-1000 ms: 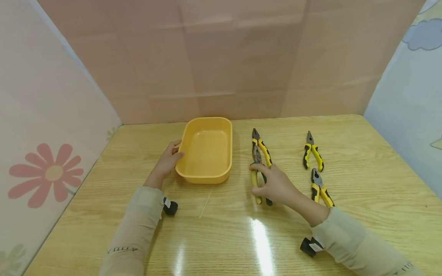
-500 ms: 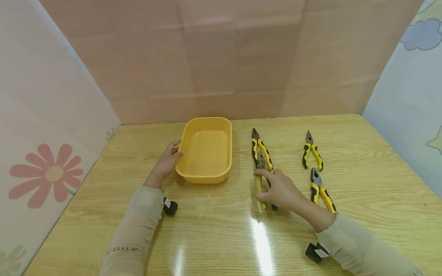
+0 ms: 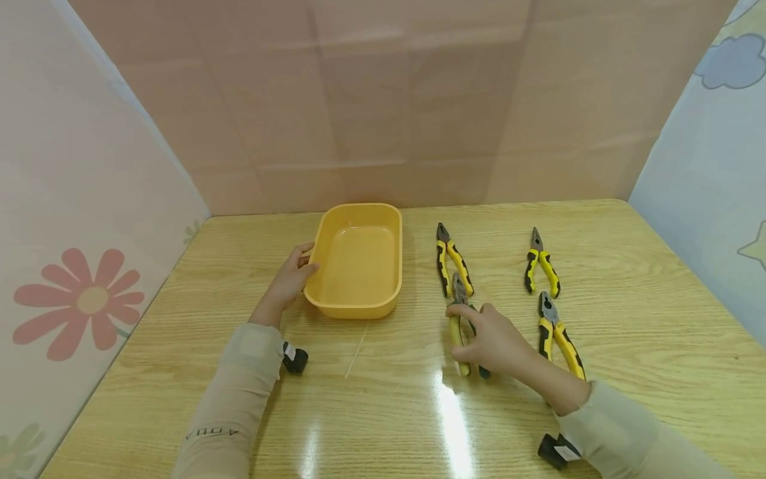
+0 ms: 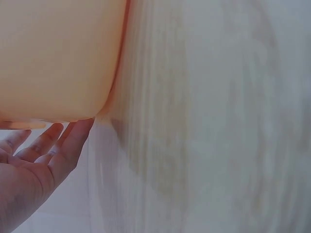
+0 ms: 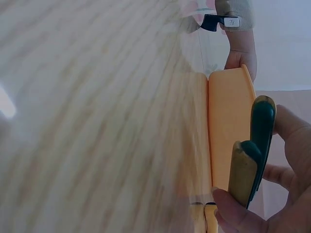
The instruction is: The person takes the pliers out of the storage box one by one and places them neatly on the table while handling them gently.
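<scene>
My left hand (image 3: 291, 278) holds the left rim of a yellow plastic basin (image 3: 359, 311), thumb on the rim. In the left wrist view its fingers (image 4: 68, 145) lie against the basin's outer side (image 4: 58, 63). Between thumb and fingers, my right hand (image 3: 493, 339) grips pliers with green and yellow handles (image 3: 459, 346). Their metal head (image 3: 459, 290) points away from me, close to the handle ends of yellow-and-black pliers (image 3: 456, 256). The right wrist view shows the held pliers' handles (image 5: 243, 170) in front of the basin, seemingly raised off the table.
Needle-nose pliers (image 3: 542, 263) with yellow-and-black handles lie at the back right. Nearer, another yellow-and-black pair (image 3: 556, 329) lies partly behind my right forearm. The wooden table (image 3: 239, 246) meets a brown covered wall (image 3: 419, 133) at the back and patterned walls at both sides.
My right hand has moved toward me and slightly right with the green-and-yellow pliers, uncovering more of the yellow-and-black pair behind them. The left hand and basin have stayed put.
</scene>
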`<state>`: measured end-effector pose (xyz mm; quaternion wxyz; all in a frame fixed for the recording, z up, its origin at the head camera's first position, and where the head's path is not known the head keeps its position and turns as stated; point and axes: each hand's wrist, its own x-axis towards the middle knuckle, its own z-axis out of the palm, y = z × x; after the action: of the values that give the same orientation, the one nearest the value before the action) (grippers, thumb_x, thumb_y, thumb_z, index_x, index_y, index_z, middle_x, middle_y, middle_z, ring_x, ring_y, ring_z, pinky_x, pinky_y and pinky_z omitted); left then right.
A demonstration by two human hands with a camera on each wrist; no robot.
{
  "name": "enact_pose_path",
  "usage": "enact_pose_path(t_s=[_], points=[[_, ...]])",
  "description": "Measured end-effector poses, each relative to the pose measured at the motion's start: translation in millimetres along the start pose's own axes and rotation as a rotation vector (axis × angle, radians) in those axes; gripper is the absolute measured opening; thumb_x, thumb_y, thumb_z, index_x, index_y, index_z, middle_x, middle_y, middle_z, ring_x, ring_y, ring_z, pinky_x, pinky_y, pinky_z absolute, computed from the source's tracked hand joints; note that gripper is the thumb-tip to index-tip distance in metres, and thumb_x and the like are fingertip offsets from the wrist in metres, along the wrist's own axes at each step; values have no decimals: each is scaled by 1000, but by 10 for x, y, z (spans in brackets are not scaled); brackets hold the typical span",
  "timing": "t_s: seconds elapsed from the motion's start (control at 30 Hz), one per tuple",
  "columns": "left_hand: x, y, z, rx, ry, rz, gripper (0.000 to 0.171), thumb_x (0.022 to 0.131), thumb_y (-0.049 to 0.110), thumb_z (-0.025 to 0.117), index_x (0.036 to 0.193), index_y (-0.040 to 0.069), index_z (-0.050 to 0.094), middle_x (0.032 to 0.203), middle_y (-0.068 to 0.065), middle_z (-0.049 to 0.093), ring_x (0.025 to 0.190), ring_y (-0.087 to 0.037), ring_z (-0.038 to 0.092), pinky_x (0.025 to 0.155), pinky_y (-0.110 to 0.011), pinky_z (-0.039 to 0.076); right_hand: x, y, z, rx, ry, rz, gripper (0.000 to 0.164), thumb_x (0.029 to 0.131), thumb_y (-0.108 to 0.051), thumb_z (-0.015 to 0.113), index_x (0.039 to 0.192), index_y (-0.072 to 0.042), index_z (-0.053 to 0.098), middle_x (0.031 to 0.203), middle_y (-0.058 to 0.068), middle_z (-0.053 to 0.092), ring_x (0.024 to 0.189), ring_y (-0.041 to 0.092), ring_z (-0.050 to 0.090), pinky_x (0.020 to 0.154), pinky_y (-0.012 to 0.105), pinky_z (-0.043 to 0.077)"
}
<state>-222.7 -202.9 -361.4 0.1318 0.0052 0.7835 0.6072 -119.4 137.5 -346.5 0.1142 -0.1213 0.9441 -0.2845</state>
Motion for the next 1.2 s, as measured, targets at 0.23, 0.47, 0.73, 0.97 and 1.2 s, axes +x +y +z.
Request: enact_pose_path(t_s=[0.23,0.47,0.73,0.97,1.2], points=[[-115,161,52,-27,-5,-24,52,92,8,36,138,9,12,133,-23,22,110,-39,39,83,-44,40,-44,18,14,0,-7,2,56,66,-21,66,119,-17,49,85,17,40,46,14,32,39,25,30],[-23,37,11,-23,-1,-18,52,92,10,38,138,12,13,132,-21,25,107,-37,42,79,-39,44,-83,16,11,-23,-11,3,56,65,-22,67,118,-18,49,80,14,39,47,15,32,39,26,29],[28,-46,-8,5,14,-4,52,92,13,39,138,15,14,131,-19,27,106,-34,44,77,-38,45,-109,34,45,-60,-18,10,58,64,-26,69,118,-18,50,84,16,41,46,16,34,38,26,31],[17,-34,-9,9,15,-5,52,92,14,39,138,17,15,131,-18,27,106,-34,44,76,-39,45,-133,49,57,-93,-25,-21,53,66,-28,67,116,-19,52,82,16,42,44,14,34,38,26,30],[12,-38,-7,10,10,-1,52,92,13,39,138,17,14,131,-19,27,106,-34,44,77,-40,45,-146,71,70,-100,-35,-46,49,67,-26,66,113,-19,53,83,18,43,42,13,33,37,24,29]])
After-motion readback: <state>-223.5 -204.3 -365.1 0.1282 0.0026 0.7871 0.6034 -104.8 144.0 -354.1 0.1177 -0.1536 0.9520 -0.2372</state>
